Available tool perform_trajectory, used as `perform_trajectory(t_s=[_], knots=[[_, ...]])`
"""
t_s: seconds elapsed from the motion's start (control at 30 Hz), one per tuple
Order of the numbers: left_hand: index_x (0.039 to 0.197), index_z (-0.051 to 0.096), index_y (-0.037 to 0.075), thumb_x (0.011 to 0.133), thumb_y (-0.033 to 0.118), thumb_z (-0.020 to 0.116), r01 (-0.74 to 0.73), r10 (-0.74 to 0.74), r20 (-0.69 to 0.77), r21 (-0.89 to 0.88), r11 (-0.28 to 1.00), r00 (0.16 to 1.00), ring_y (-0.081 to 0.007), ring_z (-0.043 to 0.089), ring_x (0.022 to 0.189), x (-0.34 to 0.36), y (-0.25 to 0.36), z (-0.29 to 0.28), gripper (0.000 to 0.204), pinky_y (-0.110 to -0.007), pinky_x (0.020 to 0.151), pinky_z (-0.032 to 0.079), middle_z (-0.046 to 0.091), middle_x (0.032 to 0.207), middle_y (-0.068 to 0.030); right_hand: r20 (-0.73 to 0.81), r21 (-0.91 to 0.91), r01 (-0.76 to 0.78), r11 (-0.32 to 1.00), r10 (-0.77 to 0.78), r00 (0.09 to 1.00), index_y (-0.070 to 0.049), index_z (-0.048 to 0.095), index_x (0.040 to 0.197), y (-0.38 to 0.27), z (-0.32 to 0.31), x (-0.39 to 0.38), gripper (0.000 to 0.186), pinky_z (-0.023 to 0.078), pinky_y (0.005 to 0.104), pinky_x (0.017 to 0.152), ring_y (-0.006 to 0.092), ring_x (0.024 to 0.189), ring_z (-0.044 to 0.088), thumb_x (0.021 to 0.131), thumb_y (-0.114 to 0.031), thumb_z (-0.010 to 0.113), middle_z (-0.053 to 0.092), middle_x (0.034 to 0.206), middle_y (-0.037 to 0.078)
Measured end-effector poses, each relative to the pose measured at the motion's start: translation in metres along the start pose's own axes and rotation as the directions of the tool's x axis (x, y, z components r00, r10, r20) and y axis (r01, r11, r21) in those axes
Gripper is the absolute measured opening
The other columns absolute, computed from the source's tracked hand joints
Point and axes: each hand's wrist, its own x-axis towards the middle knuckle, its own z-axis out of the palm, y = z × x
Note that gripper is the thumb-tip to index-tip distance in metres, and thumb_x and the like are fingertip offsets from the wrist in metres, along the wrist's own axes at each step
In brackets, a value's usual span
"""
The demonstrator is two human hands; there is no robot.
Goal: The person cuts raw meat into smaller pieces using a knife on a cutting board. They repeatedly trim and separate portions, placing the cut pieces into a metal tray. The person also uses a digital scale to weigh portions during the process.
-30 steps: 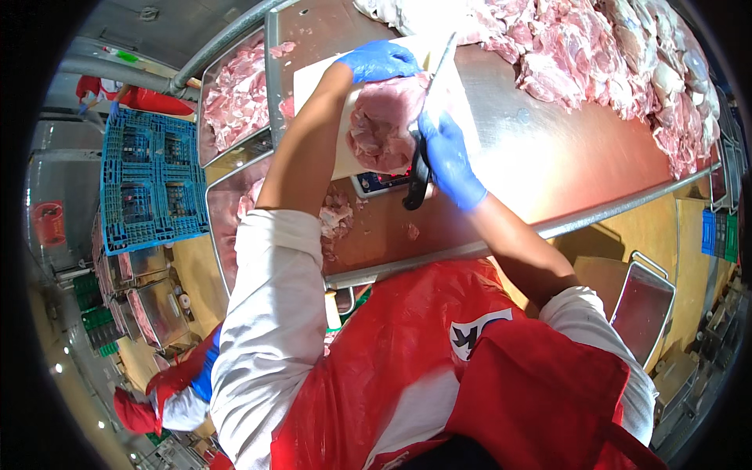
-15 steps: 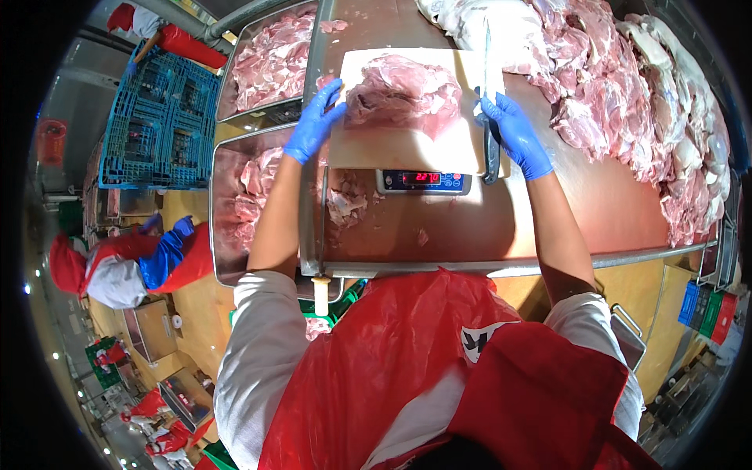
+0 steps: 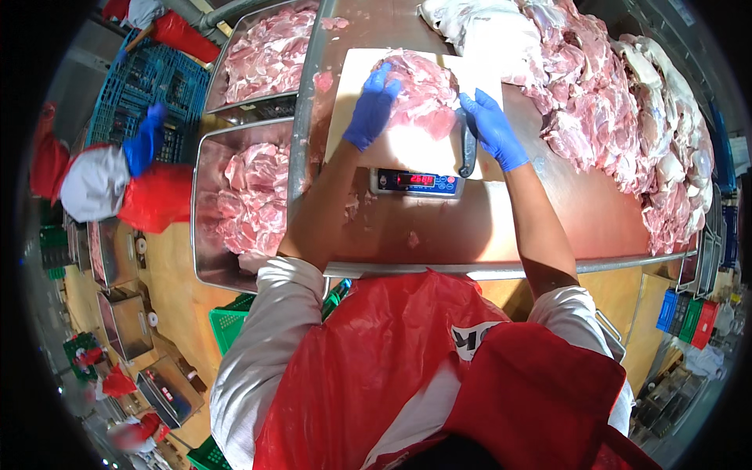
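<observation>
My left hand [image 3: 372, 110], in a blue glove, grips the left side of a pile of pink raw meat [image 3: 423, 94] on a white cutting board [image 3: 345, 94]. My right hand [image 3: 492, 129], also gloved, is open at the board's right side, fingertips beside a black-handled knife [image 3: 467, 149] standing or lying along the meat; its blade is hard to make out. The board rests on a digital scale [image 3: 417, 182] with a lit red display, on a steel table [image 3: 580, 211].
Heaped meat [image 3: 580, 117] covers the table's right. Steel tubs of meat [image 3: 251, 196] [image 3: 266, 55] stand left. Blue plastic pallets [image 3: 133, 102] lie beyond. A co-worker in red and white [image 3: 117, 180] is at left, others farther off. Green crates [image 3: 231, 317] are below the table.
My left hand has moved from the board's left edge onto the meat. My right hand has shifted slightly left with the knife, its fingers loosening. The co-worker at left has moved up in view.
</observation>
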Motion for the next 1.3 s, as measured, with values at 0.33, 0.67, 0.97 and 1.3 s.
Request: perform_trajectory(t_s=[0.33,0.67,0.97,1.3], knots=[[0.121,0.062,0.001,0.085,0.015,0.072,0.099,-0.086,-0.202,0.057,0.993,0.976,-0.0231,0.067,0.092,-0.096,0.037,-0.062,0.039,-0.034,0.080,0.054,0.068,0.106,-0.0147,0.019,-0.848,0.159,0.506,-0.271,0.962,0.000,0.052,0.103,0.003,0.058,-0.093,0.020,0.049,0.0541,0.060,0.0495,0.071,0.063,0.104,-0.021,0.049,0.062,0.074,0.028],[0.079,0.066,0.005,0.077,0.009,0.067,0.050,0.004,-0.284,0.181,0.982,0.959,-0.0361,0.065,0.075,-0.091,0.027,-0.044,0.005,-0.041,0.064,0.051,0.065,0.077,-0.0159,0.236,-0.868,0.354,0.348,-0.339,0.911,0.005,0.043,0.107,0.009,0.158,-0.013,0.017,0.051,0.0555,0.069,0.0502,0.079,0.064,0.096,-0.008,0.047,0.062,0.083,0.033],[0.074,0.064,0.003,0.076,0.009,0.069,0.053,-0.025,-0.297,0.088,0.995,0.955,-0.0357,0.063,0.069,-0.087,0.026,-0.044,0.008,-0.040,0.061,0.050,0.062,0.074,-0.0173,0.295,-0.952,0.306,-0.001,-0.264,0.918,0.002,0.047,0.105,0.030,0.152,-0.019,0.016,0.057,0.0462,0.058,0.0378,0.068,0.070,0.092,-0.006,0.052,0.066,0.079,0.025],[0.069,0.063,0.001,0.074,0.007,0.071,0.073,-0.073,-0.232,-0.009,0.997,0.970,-0.0301,0.063,0.064,-0.089,0.020,-0.050,0.011,-0.037,0.059,0.049,0.061,0.071,-0.0156,0.172,-0.984,0.177,-0.009,0.206,0.963,0.006,0.043,0.113,0.015,0.123,-0.067,0.023,0.054,0.0524,0.071,0.0460,0.083,0.067,0.094,-0.006,0.050,0.066,0.088,0.030]])
